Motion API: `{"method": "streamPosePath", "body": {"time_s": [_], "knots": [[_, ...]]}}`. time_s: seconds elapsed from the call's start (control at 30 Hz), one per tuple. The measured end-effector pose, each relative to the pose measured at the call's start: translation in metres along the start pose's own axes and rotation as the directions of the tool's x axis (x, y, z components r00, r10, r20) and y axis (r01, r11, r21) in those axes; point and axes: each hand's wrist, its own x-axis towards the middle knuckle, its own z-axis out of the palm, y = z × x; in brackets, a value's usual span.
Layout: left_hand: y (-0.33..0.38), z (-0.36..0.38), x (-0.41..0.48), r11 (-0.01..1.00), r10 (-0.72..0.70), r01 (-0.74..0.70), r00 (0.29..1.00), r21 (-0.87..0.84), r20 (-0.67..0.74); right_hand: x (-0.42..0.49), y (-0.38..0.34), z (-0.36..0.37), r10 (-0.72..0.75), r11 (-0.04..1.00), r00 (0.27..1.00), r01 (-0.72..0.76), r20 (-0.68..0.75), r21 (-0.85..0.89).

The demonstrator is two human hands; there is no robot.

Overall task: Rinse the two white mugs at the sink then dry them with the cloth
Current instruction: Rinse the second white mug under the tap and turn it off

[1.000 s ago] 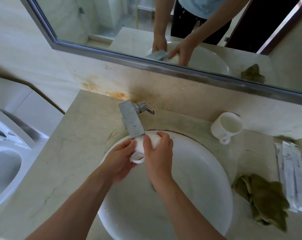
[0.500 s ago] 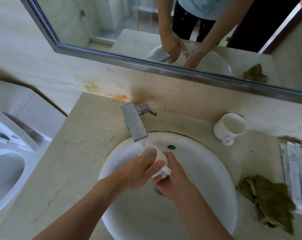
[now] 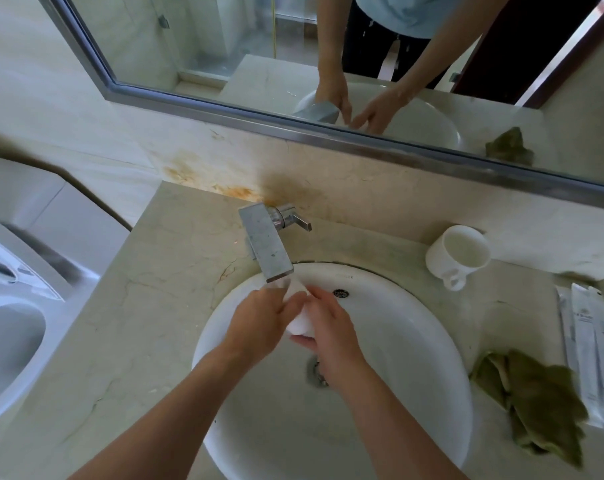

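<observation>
Left hand: the person's bare left hand (image 3: 259,323) is curled around the near side of a small white ceramic mug (image 3: 302,322), fingers wrapped on it just under the tap's spout.
Right hand: the bare right hand (image 3: 331,336) cups the same mug from the other side, fingers closed over it, so most of the mug is hidden between the two hands.
Held mug: it sits over the back half of the round white porcelain basin (image 3: 415,341), right below the flat square chrome tap (image 3: 266,244); which way it is tipped, I cannot tell.
Water: a thin clear sheet runs from the spout onto the hands.
Second mug: another white ceramic mug with a loop handle (image 3: 458,256) stands upright on the beige marble counter (image 3: 162,289), to the right of the tap and well apart from the hands, handle toward the basin.
Cloth: a crumpled olive-green cloth (image 3: 532,400) lies on the counter at the basin's right rim.
Packets: long white sealed sachets (image 3: 586,344) lie side by side just beyond the cloth.
Mirror: a metal-framed wall mirror (image 3: 224,46) above the counter reflects both arms.
</observation>
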Motion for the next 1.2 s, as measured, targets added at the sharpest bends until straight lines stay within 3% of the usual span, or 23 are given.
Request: {"method": "streamPosePath", "body": {"time_s": [0.07, 0.13, 0.23, 0.33, 0.47, 0.53, 0.6, 0.63, 0.7, 0.73, 0.8, 0.87, 0.9, 0.93, 1.0, 1.07, 1.13, 1.2], "knots": [[-0.005, 0.0, -0.002, 0.933, 0.231, -0.215, 0.973, 0.288, -0.023, 0.002, -0.002, 0.003, 0.084, 0.993, 0.995, -0.088, 0.047, 0.077], [-0.008, 0.003, -0.002, 0.809, 0.399, -0.351, 0.917, 0.471, -0.001, 0.003, 0.0, 0.005, 0.141, 0.974, 0.988, -0.151, 0.069, 0.167], [-0.018, 0.012, 0.002, 0.688, 0.411, -0.356, 0.909, 0.633, 0.065, 0.006, 0.0, 0.009, 0.21, 0.941, 0.974, -0.225, 0.086, 0.252], [-0.022, 0.018, -0.003, 0.648, 0.467, -0.387, 0.882, 0.656, 0.059, 0.009, 0.003, 0.005, 0.244, 0.937, 0.965, -0.26, 0.098, 0.234], [-0.015, 0.014, -0.009, 0.648, 0.631, -0.607, 0.766, 0.46, 0.123, 0.006, 0.009, -0.02, 0.295, 0.871, 0.94, -0.338, 0.17, 0.357], [-0.004, 0.017, -0.011, 0.742, 0.572, -0.565, 0.814, 0.36, 0.098, 0.005, 0.01, -0.022, 0.28, 0.86, 0.954, -0.297, 0.103, 0.416], [0.015, 0.026, -0.018, 0.956, 0.283, -0.282, 0.959, 0.081, 0.001, 0.003, 0.01, -0.014, 0.154, 0.936, 0.984, -0.117, -0.087, 0.332], [0.027, 0.032, -0.019, 0.99, 0.082, -0.082, 0.997, -0.115, -0.006, 0.001, 0.011, -0.009, 0.039, 0.978, 0.978, 0.004, -0.206, 0.207], [0.045, 0.038, -0.013, 0.922, -0.169, 0.179, 0.984, -0.343, 0.058, -0.008, 0.01, -0.005, -0.229, 0.973, 0.898, 0.214, -0.376, -0.082], [0.05, 0.038, -0.008, 0.908, -0.207, 0.224, 0.975, -0.354, 0.084, -0.011, 0.008, -0.007, -0.326, 0.944, 0.856, 0.273, -0.402, -0.183], [0.053, 0.035, -0.002, 0.915, -0.198, 0.215, 0.976, -0.341, 0.086, -0.012, 0.008, -0.019, -0.338, 0.939, 0.869, 0.288, -0.362, -0.186], [0.049, 0.031, -0.004, 0.939, -0.065, 0.085, 0.995, -0.333, 0.07, -0.008, -0.004, -0.033, -0.063, 0.985, 0.97, 0.098, -0.235, 0.14], [0.046, 0.029, -0.009, 0.954, 0.02, -0.005, 0.999, -0.3, 0.048, -0.008, -0.012, -0.039, 0.115, 0.946, 0.987, -0.072, -0.117, 0.317], [0.043, 0.029, -0.014, 0.967, 0.101, -0.097, 0.995, -0.237, 0.002, -0.009, -0.02, -0.042, 0.228, 0.895, 0.974, -0.212, 0.006, 0.392], [0.036, 0.031, -0.02, 0.97, 0.202, -0.213, 0.975, -0.121, -0.097, -0.012, -0.032, -0.044, 0.283, 0.868, 0.952, -0.306, 0.118, 0.392], [0.041, 0.034, -0.021, 0.976, 0.178, -0.189, 0.979, -0.109, -0.097, -0.017, -0.034, -0.043, 0.247, 0.894, 0.967, -0.25, 0.056, 0.371], [0.057, 0.038, -0.023, 0.972, 0.034, -0.042, 0.999, -0.232, -0.039, -0.023, -0.027, -0.042, 0.134, 0.955, 0.985, -0.098, -0.112, 0.28], [0.068, 0.047, -0.023, 0.833, -0.245, 0.251, 0.966, -0.494, 0.078, -0.026, -0.012, -0.047, -0.168, 0.985, 0.947, 0.151, -0.274, -0.084]]}}
